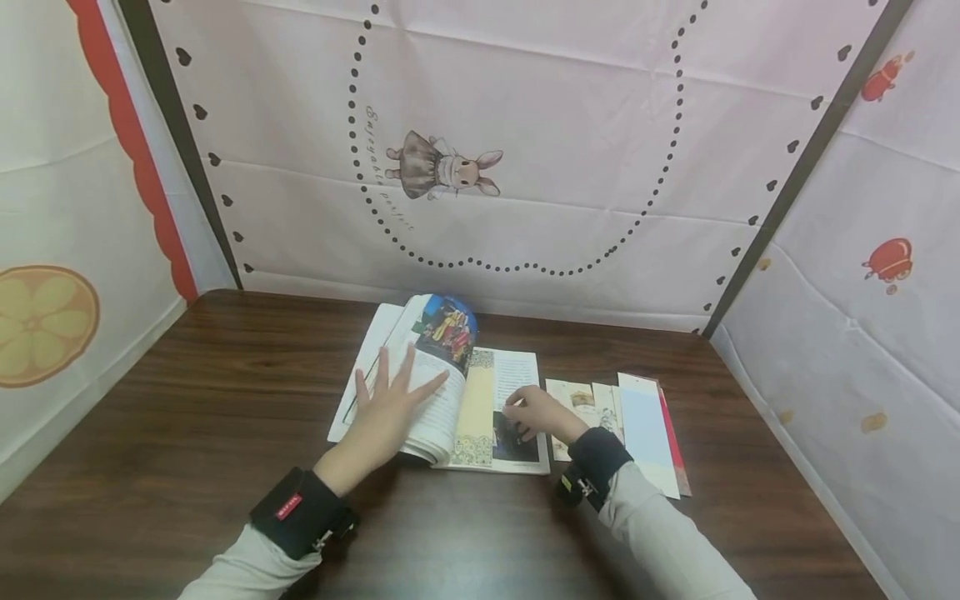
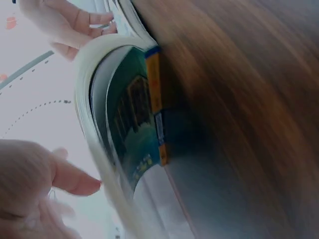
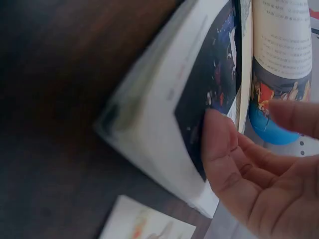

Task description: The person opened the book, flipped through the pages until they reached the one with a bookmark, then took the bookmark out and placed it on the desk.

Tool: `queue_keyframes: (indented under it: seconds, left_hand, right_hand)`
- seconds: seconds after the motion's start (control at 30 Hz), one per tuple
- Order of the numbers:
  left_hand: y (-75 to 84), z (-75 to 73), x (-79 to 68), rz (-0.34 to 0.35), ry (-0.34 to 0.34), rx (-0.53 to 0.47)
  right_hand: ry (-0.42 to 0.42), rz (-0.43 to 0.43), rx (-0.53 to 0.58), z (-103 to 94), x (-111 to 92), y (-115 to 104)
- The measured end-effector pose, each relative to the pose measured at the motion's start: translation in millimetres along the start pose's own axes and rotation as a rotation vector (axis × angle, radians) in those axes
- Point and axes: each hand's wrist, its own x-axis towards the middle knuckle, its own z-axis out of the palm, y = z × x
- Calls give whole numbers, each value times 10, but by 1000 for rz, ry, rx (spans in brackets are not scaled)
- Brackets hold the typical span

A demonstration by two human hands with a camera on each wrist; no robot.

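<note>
An open book [image 1: 517, 371] lies on the table, its left-hand pages curling up in a thick bend with a colour photo [image 1: 447, 329] near the top. My left hand [image 1: 382, 417] rests with spread fingers on those curled pages. A cream bookmark [image 1: 476, 400] with patterned ends lies along the right page beside the fold. Over the dark picture on that page is my right hand [image 1: 538, 412], its fingers loosely bent. The right wrist view shows the thumb apart from the fingers and nothing held. In the left wrist view, the book's yellow and blue spine [image 2: 155, 89] shows beneath the bend.
Right of the book lie several cards: an illustrated one [image 1: 562, 392], a pale blue one [image 1: 645, 425] and a red-edged one [image 1: 672, 437]. The dark wooden table [image 1: 187, 417] meets a printed white cloth [image 1: 570, 167] behind, with more cloth at both sides.
</note>
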Motion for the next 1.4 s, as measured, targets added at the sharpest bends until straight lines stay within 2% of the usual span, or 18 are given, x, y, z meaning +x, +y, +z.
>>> queue_keyframes:
  seconds: [0.1,0.17,0.27,0.4,0.5,0.67,0.8,0.93,1.03,1.17,1.4]
  left_hand:
    - [-64,-18,-44,159,-84,31]
    - [-107,-41,-80,229,-128,7]
    - [-164,-70,-139,232,-195,-74]
    - [-220,-74,-201,207,-246,-157]
    - [-240,-57,-230,233,-246,-168]
    - [-252,-30,-247,273,-170,-106]
    - [-243,-28,-236,265,-142,-95]
    - [-217,-25,-224,257,-144,-94]
    - [-197,-18,-226,250,-150,-94]
    - [-191,-23,-246,231,-152,-95]
    - [-201,-45,-258,231,-141,-83]
  right_hand:
    - [-8,51,123,-9,50,-19]
    - [-21,63,188,-17,93,-27]
    - [-48,76,269,-23,159,-34]
    - [-50,132,342,0,218,-54]
    - [-31,152,338,41,229,-110]
    - [-31,78,231,129,229,-199]
    - [-17,60,234,111,226,-145]
    - [-38,51,256,-22,171,13]
    - [-74,40,219,-179,63,178]
    - [-89,28,158,-438,-129,482]
    - [-61,58,154,-921,-564,1048]
